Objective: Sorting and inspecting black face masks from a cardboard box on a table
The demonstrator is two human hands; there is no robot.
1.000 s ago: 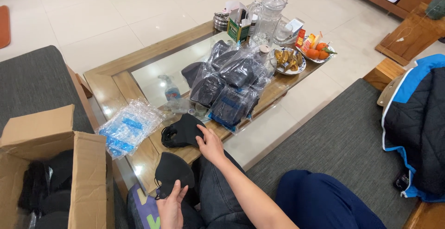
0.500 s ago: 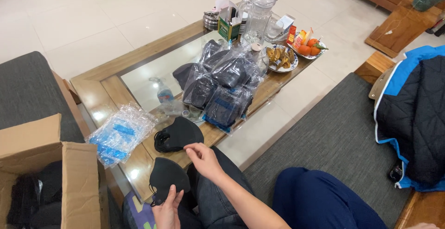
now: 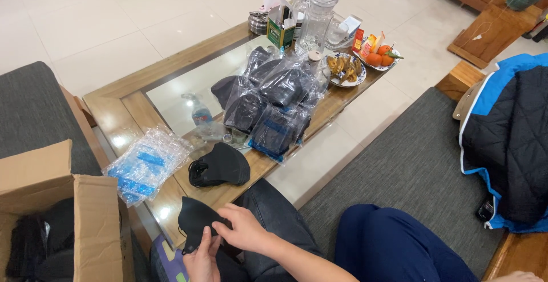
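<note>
Head view: the left hand [image 3: 201, 259] and right hand [image 3: 242, 232] both grasp 1 black face mask [image 3: 193, 222] over the lap, at the near edge of the coffee table [image 3: 117, 119]. On the table just beyond lie a stack of black masks [image 3: 220, 165], empty clear wrappers [image 3: 145, 165] to its left, and bagged mask packs [image 3: 268, 102] farther back. An open cardboard box [image 3: 54, 213] stands at the left.

two loose black masks [image 3: 220, 165], one cardboard box [image 3: 57, 202], one glass jug [image 3: 318, 16]

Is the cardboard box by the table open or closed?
Open. The cardboard box has its flaps folded outward, and dark items show inside it, beside the wooden table.
</note>
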